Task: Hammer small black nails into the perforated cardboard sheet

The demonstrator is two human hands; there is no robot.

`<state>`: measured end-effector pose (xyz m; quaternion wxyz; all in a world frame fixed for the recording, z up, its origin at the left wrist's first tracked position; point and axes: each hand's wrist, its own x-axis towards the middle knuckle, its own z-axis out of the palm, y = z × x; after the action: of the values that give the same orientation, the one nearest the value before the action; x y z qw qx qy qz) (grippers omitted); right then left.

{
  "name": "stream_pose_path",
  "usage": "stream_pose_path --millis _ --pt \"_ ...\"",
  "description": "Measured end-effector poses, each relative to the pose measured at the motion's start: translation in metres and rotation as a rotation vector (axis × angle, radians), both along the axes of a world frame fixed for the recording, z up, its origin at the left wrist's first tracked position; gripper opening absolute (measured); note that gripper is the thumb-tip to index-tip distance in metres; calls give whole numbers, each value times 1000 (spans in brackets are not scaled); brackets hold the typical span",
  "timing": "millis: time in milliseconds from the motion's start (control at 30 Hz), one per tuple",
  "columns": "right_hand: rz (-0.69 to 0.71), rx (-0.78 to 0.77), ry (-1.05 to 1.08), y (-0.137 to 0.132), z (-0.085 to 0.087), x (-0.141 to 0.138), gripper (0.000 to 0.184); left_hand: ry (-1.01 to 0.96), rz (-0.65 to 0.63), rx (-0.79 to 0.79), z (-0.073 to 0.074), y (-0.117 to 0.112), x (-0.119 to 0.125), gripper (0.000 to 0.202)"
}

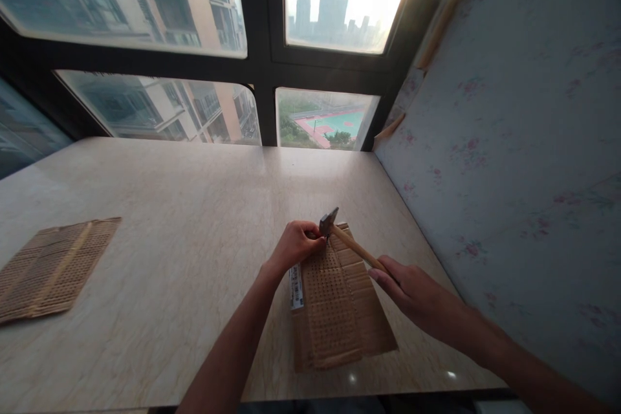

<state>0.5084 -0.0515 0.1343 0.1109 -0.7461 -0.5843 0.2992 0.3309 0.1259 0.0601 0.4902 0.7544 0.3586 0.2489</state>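
Note:
My right hand (405, 281) grips the wooden handle of a hammer (356, 247). The hammer's metal head is right beside the fingertips of my left hand (299, 246). Those fingers are pinched together at the far end of a piece of brown cardboard (332, 310); a small dark thing shows at their tips, too small to make out. Rows of small holes cover the middle of the cardboard. A white printed label (295, 288) lies along its left side.
Another cardboard piece (53, 268), with dense rows of marks, lies at the left on the pale marble-like sill (194, 220). Dark-framed windows (264, 71) stand behind the sill. A flower-papered wall (509, 142) rises at the right, its paper peeling near the frame.

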Motion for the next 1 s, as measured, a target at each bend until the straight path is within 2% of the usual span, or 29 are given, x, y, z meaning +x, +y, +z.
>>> stream_pose_path --millis 133,367,633,733,867,1000 --pt "-8 1 37 0 -5 2 39 -27 -16 -29 -2 0 0 17" --pt "-46 89 102 -1 -4 2 40 -60 -12 -60 1 -1 1 17" --pt "-81 126 205 -1 -15 -1 42 -29 -60 -17 1 4 -2 19" --pt "-143 194 249 1 -17 -1 42 -30 -72 44 8 5 -9 26" --pt "-257 296 275 4 -27 3 38 56 6 186 15 1 -27 34" --pt "-471 149 440 8 -45 2 41 92 138 207 7 -7 -43 35"
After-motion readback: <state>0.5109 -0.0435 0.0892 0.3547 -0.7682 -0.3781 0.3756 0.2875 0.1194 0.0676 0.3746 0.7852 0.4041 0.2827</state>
